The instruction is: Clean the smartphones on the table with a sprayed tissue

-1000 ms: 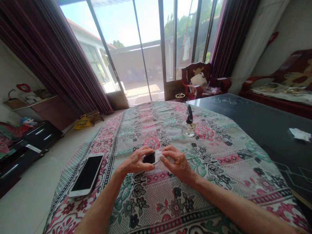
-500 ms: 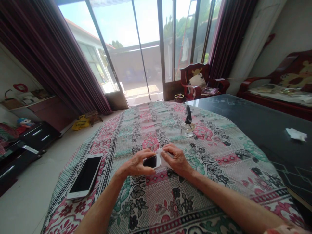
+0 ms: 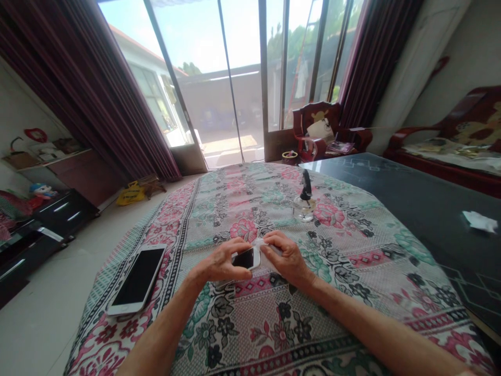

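My left hand [image 3: 225,261] grips a small white phone with a dark screen [image 3: 246,259] by its long sides, just above the patterned cloth. Pinched in my right hand [image 3: 287,256] is a white tissue [image 3: 259,243], pressed against the far right end of the phone. Most of the tissue is hidden by the fingers. To the left a larger white phone [image 3: 136,277] lies face up on the cloth. Beyond my right hand a clear spray bottle with a black nozzle [image 3: 306,196] stands upright.
The flowered tablecloth [image 3: 219,203] covers the table. A dark glossy table [image 3: 391,193] adjoins it on the right, with a crumpled white paper [image 3: 480,221] on it. A red wooden armchair [image 3: 317,130] stands near the glass doors.
The view has shifted slightly. Both hands keep nearly the same hold on the small phone and the tissue.
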`<state>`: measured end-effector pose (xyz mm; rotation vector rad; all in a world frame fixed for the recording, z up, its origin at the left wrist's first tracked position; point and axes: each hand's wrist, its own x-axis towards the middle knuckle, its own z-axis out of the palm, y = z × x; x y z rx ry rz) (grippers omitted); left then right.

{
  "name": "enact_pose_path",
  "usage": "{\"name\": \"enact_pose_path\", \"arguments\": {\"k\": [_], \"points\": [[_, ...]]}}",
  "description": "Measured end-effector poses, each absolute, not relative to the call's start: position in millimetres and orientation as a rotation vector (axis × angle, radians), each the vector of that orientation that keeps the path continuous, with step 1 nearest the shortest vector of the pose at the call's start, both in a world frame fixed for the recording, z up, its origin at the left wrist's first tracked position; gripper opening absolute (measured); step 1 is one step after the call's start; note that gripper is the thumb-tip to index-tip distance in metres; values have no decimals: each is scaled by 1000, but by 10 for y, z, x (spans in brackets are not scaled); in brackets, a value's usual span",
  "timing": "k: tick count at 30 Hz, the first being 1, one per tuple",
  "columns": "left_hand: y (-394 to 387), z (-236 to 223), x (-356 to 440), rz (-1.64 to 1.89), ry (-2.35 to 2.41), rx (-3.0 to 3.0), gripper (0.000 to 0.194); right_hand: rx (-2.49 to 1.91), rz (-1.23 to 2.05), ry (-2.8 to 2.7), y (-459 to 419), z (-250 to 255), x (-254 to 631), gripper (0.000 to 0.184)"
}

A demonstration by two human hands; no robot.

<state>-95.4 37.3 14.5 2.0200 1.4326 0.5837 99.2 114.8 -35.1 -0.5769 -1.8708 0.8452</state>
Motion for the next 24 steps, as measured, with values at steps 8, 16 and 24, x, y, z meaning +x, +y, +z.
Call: {"name": "enact_pose_path", "arguments": {"k": [8,16,24], "points": [[393,54,-1033,549,1540,2055,49,-562,871,-1919,1011,-366,1003,8],[405,39,-993,520,1581,2107,43,-583,869,-1939,1050,-395,992,8],[417,-12,-981,523,1558,2142,48,-644,811,-1932,1110,-436,972,8]]}}
